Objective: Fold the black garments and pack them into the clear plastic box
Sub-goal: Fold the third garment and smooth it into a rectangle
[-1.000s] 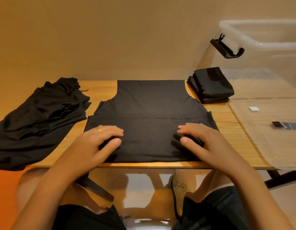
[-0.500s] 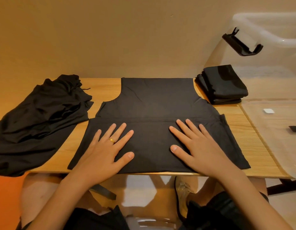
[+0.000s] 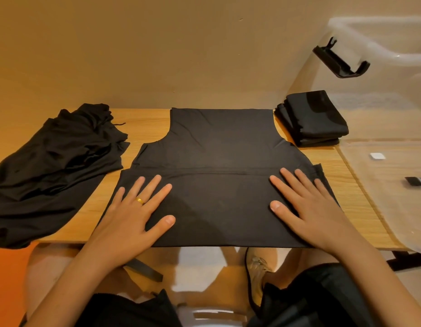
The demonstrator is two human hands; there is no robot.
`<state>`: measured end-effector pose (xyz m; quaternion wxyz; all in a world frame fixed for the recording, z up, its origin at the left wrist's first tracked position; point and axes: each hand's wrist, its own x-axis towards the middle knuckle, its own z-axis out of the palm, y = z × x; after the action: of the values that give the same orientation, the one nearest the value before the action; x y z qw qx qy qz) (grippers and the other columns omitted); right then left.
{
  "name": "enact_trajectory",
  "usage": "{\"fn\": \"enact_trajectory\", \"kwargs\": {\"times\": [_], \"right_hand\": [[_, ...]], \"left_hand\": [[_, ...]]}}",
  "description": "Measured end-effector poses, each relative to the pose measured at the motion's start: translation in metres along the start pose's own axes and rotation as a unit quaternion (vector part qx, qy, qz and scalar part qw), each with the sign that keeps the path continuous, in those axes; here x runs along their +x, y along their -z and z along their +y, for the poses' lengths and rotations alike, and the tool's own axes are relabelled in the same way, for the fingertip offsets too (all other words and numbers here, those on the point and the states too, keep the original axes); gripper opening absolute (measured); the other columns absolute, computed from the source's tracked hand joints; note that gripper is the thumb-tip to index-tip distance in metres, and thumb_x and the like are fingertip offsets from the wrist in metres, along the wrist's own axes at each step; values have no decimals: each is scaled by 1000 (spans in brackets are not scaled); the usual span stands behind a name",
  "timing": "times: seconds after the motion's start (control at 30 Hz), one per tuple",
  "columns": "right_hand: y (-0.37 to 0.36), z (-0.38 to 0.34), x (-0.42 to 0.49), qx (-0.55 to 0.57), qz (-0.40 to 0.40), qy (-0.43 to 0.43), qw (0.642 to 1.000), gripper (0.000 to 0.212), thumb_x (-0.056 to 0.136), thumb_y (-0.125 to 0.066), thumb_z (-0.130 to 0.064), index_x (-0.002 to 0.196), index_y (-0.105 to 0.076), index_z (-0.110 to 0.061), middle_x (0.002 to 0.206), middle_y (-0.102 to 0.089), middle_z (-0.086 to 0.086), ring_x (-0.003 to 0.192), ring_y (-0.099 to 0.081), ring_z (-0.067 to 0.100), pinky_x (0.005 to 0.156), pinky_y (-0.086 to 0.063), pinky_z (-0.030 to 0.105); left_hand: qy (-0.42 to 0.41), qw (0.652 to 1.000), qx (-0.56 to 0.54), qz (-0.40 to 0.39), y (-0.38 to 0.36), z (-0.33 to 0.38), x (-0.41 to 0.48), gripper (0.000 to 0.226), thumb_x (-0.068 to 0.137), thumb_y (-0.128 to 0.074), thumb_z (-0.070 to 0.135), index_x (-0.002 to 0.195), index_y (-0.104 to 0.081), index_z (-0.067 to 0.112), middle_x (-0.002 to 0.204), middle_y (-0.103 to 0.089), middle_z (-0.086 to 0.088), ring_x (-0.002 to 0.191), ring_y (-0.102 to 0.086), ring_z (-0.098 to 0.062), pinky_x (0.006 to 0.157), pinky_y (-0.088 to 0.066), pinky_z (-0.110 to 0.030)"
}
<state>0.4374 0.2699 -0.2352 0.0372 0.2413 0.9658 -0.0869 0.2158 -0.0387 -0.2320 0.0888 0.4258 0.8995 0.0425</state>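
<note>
A black garment (image 3: 219,149) lies flat in the middle of the wooden table (image 3: 143,123), its near part folded over along a straight crease. My left hand (image 3: 134,211) presses flat on the folded part at its left side, fingers spread, a gold ring on one finger. My right hand (image 3: 306,206) presses flat on its right side. A heap of unfolded black garments (image 3: 51,166) lies at the table's left end. A stack of folded black garments (image 3: 311,119) sits at the back right. The clear plastic box (image 3: 379,53) stands at the far right.
A black clip handle (image 3: 339,61) hangs on the box's near wall. The clear lid (image 3: 393,190) lies flat on the table's right end. A beige wall runs right behind the table. My knees and a shoe show below the table's front edge.
My hands went from curled on the near fold to flat with fingers spread, then slid apart toward the garment's left and right sides. The fold now lies smooth.
</note>
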Motion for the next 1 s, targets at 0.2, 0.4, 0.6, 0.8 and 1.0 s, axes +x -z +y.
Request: {"fn": "enact_trajectory", "kwargs": {"times": [0.2,0.4,0.6,0.8,1.0], "right_hand": [[8,43,-7,12,-10,-96,995,79,80,7,-83,153,7,-52,167,14,-15,154,16,14,124,8,49],[18,29,9,30,11,-80,996,88,84,1,-85,160,-11,-41,170,1,-9,156,8,21,123,6,53],[17,19,21,71,21,-37,997,77,93,-12,-77,160,-9,-41,169,1,-10,155,10,15,124,3,50],[7,24,14,13,-12,-20,1000,78,80,6,-83,151,11,-51,163,18,-20,151,25,9,122,13,37],[6,27,18,35,9,-13,999,78,86,-3,-81,156,0,-48,164,10,-18,154,16,11,123,7,40]], "left_hand": [[71,997,-9,-6,4,-23,-13,78,75,8,87,149,7,61,159,24,27,147,28,-2,124,7,-41],[65,986,-106,107,28,-31,3,80,87,-15,80,156,-26,42,164,-20,17,151,-19,-6,118,-29,-45],[33,995,-78,49,20,-32,34,91,84,-2,86,160,-14,37,168,-3,14,154,1,-5,123,-12,-40],[49,998,-14,30,4,-32,27,83,83,5,79,157,0,43,163,11,20,151,16,-3,125,1,-42],[41,998,-29,23,8,-31,27,81,85,0,77,158,-3,43,163,8,21,151,10,-2,125,-1,-41]]}}
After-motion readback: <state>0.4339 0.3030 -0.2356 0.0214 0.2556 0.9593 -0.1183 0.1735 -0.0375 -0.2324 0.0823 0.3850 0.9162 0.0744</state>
